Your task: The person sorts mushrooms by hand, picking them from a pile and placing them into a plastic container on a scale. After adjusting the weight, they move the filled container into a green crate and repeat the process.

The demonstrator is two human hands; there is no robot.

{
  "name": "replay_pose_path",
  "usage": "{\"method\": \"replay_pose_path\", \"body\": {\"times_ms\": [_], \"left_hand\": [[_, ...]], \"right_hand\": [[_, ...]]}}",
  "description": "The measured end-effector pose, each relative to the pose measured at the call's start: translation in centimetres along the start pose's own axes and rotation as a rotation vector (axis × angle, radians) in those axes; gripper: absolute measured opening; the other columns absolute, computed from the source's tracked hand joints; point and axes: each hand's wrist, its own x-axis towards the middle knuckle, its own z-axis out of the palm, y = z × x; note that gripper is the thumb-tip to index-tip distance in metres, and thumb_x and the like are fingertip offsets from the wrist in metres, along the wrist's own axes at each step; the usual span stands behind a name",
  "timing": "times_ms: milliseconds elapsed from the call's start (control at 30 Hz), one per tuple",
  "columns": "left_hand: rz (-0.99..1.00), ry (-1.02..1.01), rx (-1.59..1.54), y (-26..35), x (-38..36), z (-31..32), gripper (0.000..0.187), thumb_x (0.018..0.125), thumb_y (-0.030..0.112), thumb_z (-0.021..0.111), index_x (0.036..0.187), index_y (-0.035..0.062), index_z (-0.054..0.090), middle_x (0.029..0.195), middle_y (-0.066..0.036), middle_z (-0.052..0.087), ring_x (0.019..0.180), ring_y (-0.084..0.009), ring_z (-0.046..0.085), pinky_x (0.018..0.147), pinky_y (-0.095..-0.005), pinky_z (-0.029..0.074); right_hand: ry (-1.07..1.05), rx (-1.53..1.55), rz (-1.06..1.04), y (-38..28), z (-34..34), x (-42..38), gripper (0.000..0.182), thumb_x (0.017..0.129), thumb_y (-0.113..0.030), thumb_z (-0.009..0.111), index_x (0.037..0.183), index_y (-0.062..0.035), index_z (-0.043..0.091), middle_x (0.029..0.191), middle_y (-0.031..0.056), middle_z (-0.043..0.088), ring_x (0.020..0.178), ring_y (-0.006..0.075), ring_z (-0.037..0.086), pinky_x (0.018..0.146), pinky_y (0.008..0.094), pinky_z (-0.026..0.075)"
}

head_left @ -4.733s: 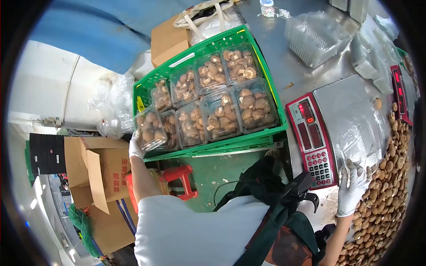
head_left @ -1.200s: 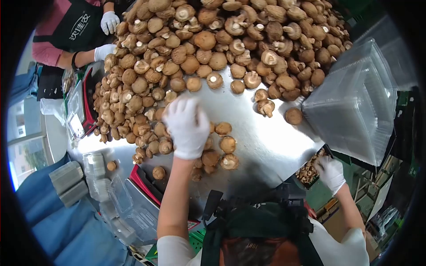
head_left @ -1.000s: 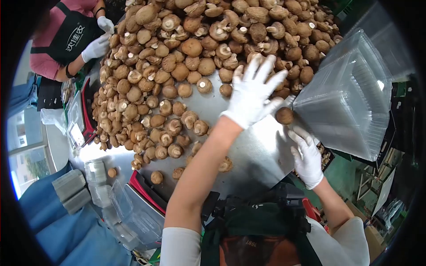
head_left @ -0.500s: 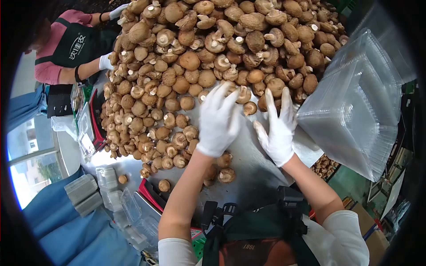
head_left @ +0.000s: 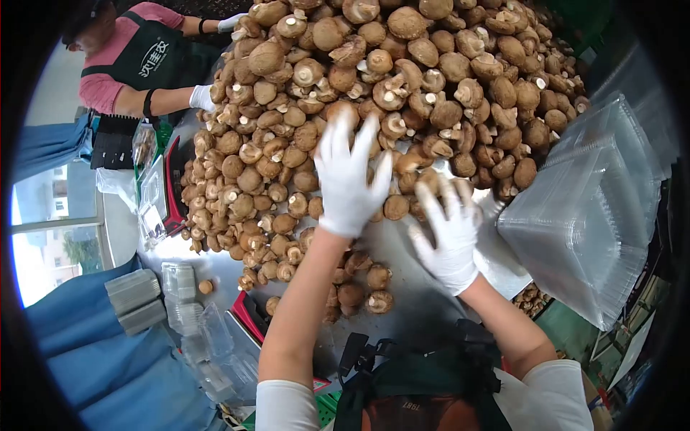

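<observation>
A large heap of brown mushrooms (head_left: pixel 266 129) covers the far part of the metal table (head_left: pixel 410 280). Gloved in white, my left hand (head_left: pixel 350 176) is spread over the near edge of the heap, with slightly blurred fingertips on or just above the mushrooms. My right hand (head_left: pixel 449 230), also in a white glove, lies to its right with fingers apart, the fingertips touching mushrooms at the heap's edge. Neither hand is wrapped round anything. Several loose mushrooms (head_left: pixel 350 294) sit below my left hand, partly beside my forearm.
Nested clear plastic trays (head_left: pixel 589 215) stand at the right. More clear containers (head_left: pixel 180 284) lie at the lower left, near a red-edged device (head_left: pixel 248 312). Another person (head_left: pixel 144 65) in a dark apron and white gloves is at the upper left, by the heap.
The view has shifted. My left hand has moved up over the heap with its fingers spread wider. My right hand still reaches the mushroom edge. More loose mushrooms show below my left hand.
</observation>
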Motion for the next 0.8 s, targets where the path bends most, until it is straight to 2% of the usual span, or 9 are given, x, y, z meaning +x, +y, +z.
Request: {"method": "replay_pose_path", "body": {"times_ms": [67, 100, 200, 233, 367, 400, 533, 667, 800], "left_hand": [[-0.082, -0.069, 0.137, -1.1, 2.3, 2.1, 0.071, 0.089, 0.034, 0.070, 0.153, 0.0135, 0.046, 0.158, -0.025, 0.034, 0.147, -0.0458, 0.029, 0.113, -0.0607, 0.030], [-0.126, -0.093, 0.036, -1.2, 2.0, 2.9, 0.075, 0.090, 0.034, 0.068, 0.157, 0.0164, 0.039, 0.162, -0.025, 0.027, 0.150, -0.0482, 0.022, 0.116, -0.0579, 0.030], [-0.015, -0.144, 0.111, -1.3, -1.6, 2.0, 0.059, 0.091, 0.028, 0.068, 0.147, 0.0148, 0.055, 0.157, -0.021, 0.038, 0.147, -0.0450, 0.031, 0.112, -0.0585, 0.033], [0.063, -0.125, 0.194, -1.2, -3.3, 1.3, 0.047, 0.091, 0.025, 0.068, 0.137, 0.0159, 0.063, 0.149, -0.014, 0.049, 0.143, -0.0377, 0.039, 0.109, -0.0517, 0.032], [-0.067, -0.208, 0.095, 0.1, -7.2, -1.0, 0.053, 0.084, 0.033, 0.076, 0.134, 0.0171, 0.066, 0.127, -0.006, 0.060, 0.130, -0.0302, 0.048, 0.106, -0.0473, 0.032], [-0.083, -0.113, 0.093, 0.1, -6.4, -0.9, 0.061, 0.085, 0.036, 0.075, 0.140, 0.0165, 0.061, 0.135, -0.010, 0.058, 0.133, -0.0336, 0.047, 0.108, -0.0511, 0.033], [-0.112, -0.272, 0.129, -0.1, -4.6, 0.2, 0.073, 0.087, 0.056, 0.069, 0.151, 0.0253, 0.052, 0.152, -0.021, 0.045, 0.138, -0.0461, 0.040, 0.111, -0.0637, 0.029], [-0.160, -0.387, 0.094, 0.9, -7.8, -2.8, 0.067, 0.084, 0.045, 0.075, 0.146, 0.0282, 0.058, 0.150, -0.018, 0.047, 0.134, -0.0426, 0.044, 0.102, -0.0570, 0.041], [-0.249, -0.449, 0.015, 1.8, -12.0, -6.5, 0.064, 0.086, 0.031, 0.071, 0.147, 0.0199, 0.056, 0.148, -0.016, 0.049, 0.136, -0.0430, 0.041, 0.108, -0.0548, 0.038]], "right_hand": [[-0.065, -0.005, -0.091, -1.4, 0.3, 0.6, 0.067, 0.085, -0.037, 0.070, 0.149, -0.0221, 0.053, 0.155, 0.0103, 0.045, 0.141, 0.0342, 0.038, 0.110, 0.0541, 0.029], [-0.088, 0.033, -0.153, -1.7, 0.2, 0.9, 0.062, 0.087, -0.034, 0.070, 0.146, -0.0216, 0.056, 0.153, 0.0088, 0.047, 0.138, 0.0322, 0.043, 0.112, 0.0529, 0.028], [-0.003, 0.157, -0.161, -0.3, -1.2, 1.3, 0.051, 0.087, -0.029, 0.070, 0.136, -0.0165, 0.064, 0.144, 0.0091, 0.057, 0.135, 0.0334, 0.048, 0.117, 0.0507, 0.026], [0.045, 0.060, -0.153, 0.7, -1.6, 1.0, 0.052, 0.088, -0.028, 0.071, 0.137, -0.0142, 0.064, 0.142, 0.0120, 0.059, 0.136, 0.0352, 0.046, 0.116, 0.0523, 0.027], [-0.071, 0.067, 0.064, 3.5, 0.3, -0.4, 0.069, 0.088, -0.036, 0.073, 0.149, -0.0116, 0.053, 0.151, 0.0237, 0.044, 0.134, 0.0430, 0.046, 0.113, 0.0523, 0.033], [-0.037, 0.136, 0.091, 3.3, 1.2, -0.3, 0.069, 0.088, -0.035, 0.073, 0.150, -0.0117, 0.053, 0.150, 0.0243, 0.044, 0.133, 0.0430, 0.046, 0.112, 0.0514, 0.034], [0.070, 0.306, 0.088, 0.9, 3.8, 0.6, 0.069, 0.086, -0.027, 0.076, 0.149, -0.0104, 0.054, 0.143, 0.0282, 0.046, 0.122, 0.0443, 0.054, 0.105, 0.0474, 0.045], [-0.129, 0.371, -0.043, -0.8, 3.3, -0.2, 0.071, 0.086, -0.023, 0.074, 0.150, -0.0025, 0.049, 0.142, 0.0290, 0.047, 0.118, 0.0438, 0.053, 0.103, 0.0494, 0.044], [-0.215, 0.352, -0.144, -3.0, 3.8, -2.7, 0.083, 0.084, -0.030, 0.076, 0.155, -0.0053, 0.042, 0.149, 0.0264, 0.044, 0.130, 0.0456, 0.044, 0.112, 0.0525, 0.036]]}}
